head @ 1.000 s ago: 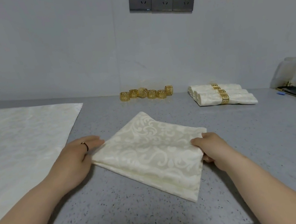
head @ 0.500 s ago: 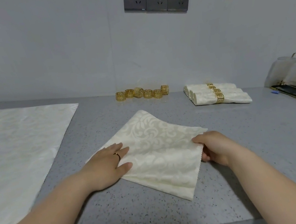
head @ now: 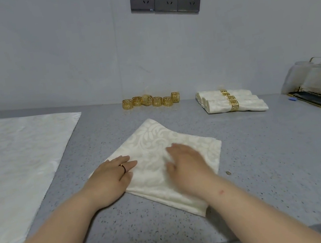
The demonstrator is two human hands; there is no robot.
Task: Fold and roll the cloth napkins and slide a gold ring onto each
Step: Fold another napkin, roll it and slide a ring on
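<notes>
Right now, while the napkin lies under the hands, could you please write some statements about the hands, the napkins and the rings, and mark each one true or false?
1. The left hand and the right hand both rest flat on the folded napkin. True.
2. The right hand holds a gold ring. False: it holds nothing; the loose gold rings stand at the back of the counter.
3. The rolled napkins already wear gold rings. True.
4. The folded napkin lies on the large cloth. False: it lies on the bare counter, apart from the large cloth at the left.
</notes>
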